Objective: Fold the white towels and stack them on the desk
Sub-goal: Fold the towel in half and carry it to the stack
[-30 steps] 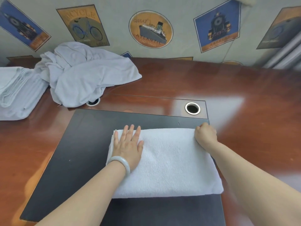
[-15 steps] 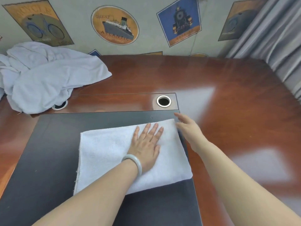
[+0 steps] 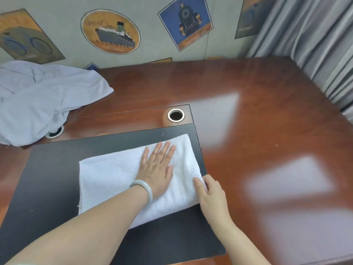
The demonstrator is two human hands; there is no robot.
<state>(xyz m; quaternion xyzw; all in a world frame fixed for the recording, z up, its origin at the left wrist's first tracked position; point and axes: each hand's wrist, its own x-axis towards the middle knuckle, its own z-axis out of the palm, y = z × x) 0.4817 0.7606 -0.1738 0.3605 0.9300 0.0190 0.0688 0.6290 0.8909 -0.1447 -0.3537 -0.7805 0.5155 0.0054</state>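
The left hand lies palm down on the folded white towel, fingers straight and a little spread, pointing away from the person and slightly right, with the forearm coming in from the lower left. A pale bangle sits on that wrist. The right hand is at the towel's right edge, near its near corner, forearm reaching in from the lower right. Its thumb rests on top of the cloth and its fingers are bent at the edge, but whether they pinch the towel or only touch it cannot be told. The towel lies on the right part of a black mat, skewed to the mat's sides, its right edge close to the mat's right border. The mat lies on the red-brown desk. At the desk's far left is a loose pile of white cloth, partly covering one grommet; a second grommet shows just beyond the mat's far right corner. On the wall an oval ship poster reads "ATLANTIC", with a faint "GREAT" above; its smaller line is too blurred to read. The lettering on the blue train poster cannot be made out. A grey curtain hangs at the right.
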